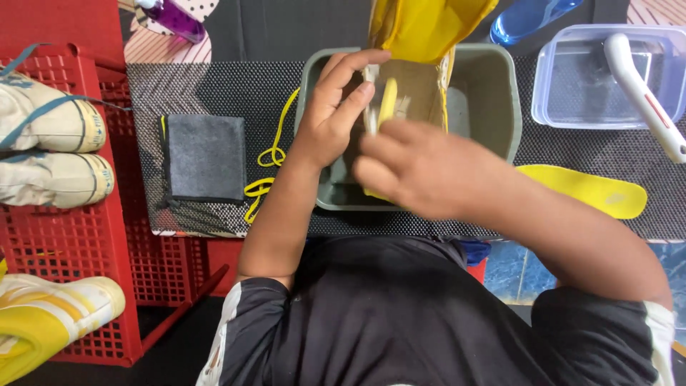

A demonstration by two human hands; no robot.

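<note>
1. A grey tub (493, 100) sits mid-mat, its near wall close to the mat's (214, 86) front edge. Open mat lies between the tub and a grey cloth (206, 157) to the left; yellow laces (268, 161) trail down that gap.
2. To the right, a yellow insole (586, 189) lies flat near the front edge, and a clear box (600, 78) with a white-handled tool (643, 93) fills the far right corner.
3. The yellow shoe (421, 32) is held over the tub, long axis running away from the person, its opening facing them.
4. The left hand (332, 111) grips the shoe's left side, fingers curled round its edge. The right hand (418, 168) is blurred at the shoe's opening; its grip cannot be told.
5. The mat is black and dotted. A red crate (93, 236) at the left edge carries pale shoes (50, 150). Two bottles (175, 18) stand at the far edge.
</note>
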